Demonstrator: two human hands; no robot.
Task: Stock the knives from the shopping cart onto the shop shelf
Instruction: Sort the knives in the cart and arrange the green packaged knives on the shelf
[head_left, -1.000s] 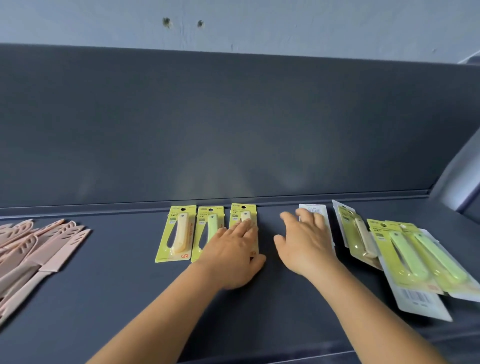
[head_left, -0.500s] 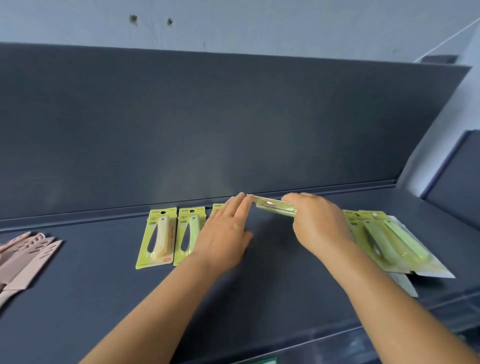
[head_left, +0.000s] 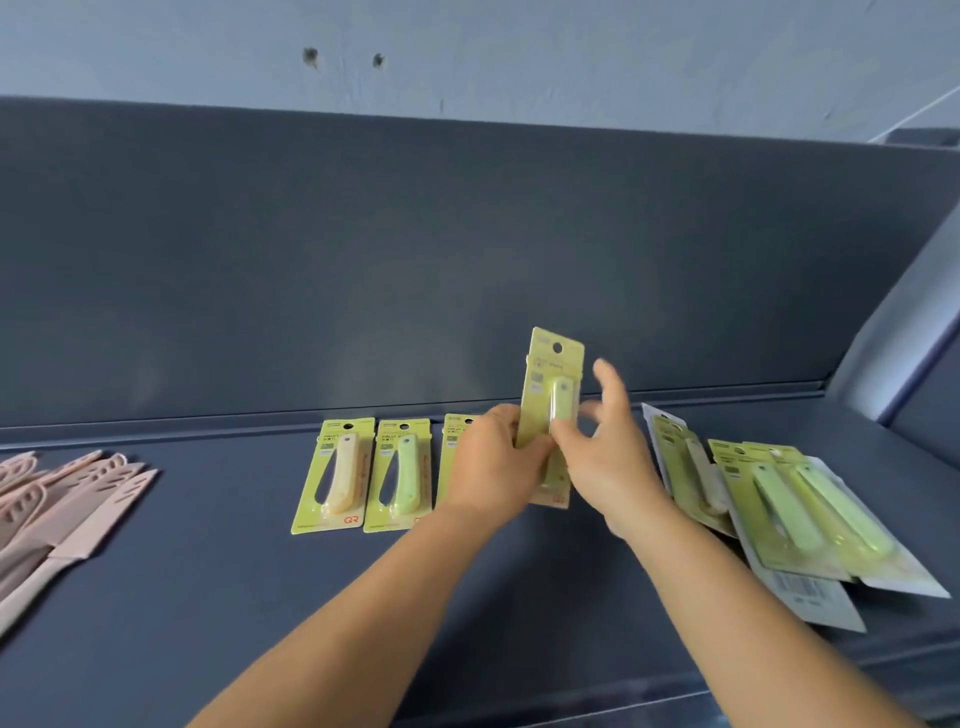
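- Head view: both forearms reach up from the bottom edge and meet near the middle of the dark shelf (head_left: 260, 597), the hands close together.
- The left hand (head_left: 493, 467) comes in from 7 o'clock, knuckles up, its fingers and thumb pinching the left edge of a carded knife pack (head_left: 553, 384).
- The right hand (head_left: 608, 457) comes in from 5 o'clock; its thumb presses the front of the pack near the lower blister, while its other fingers spread loosely behind, blurred, so I cannot tell whether they touch the card.
- The held pack stands nearly upright, hang-hole at 12 o'clock, lifted off the shelf, between the two hands and just above them.
- At 9 o'clock of the hands, a row of packs lies flat: a cream-handled knife pack (head_left: 335, 475), a green-handled knife pack (head_left: 400, 475), and a third pack (head_left: 457, 441) partly hidden under the left hand.
- At 3 o'clock, a loose pile of packs (head_left: 795, 509) overlaps untidily, near the right wrist.
- Far out at 9 o'clock lie pink sheathed knives (head_left: 62, 509), fanned together.
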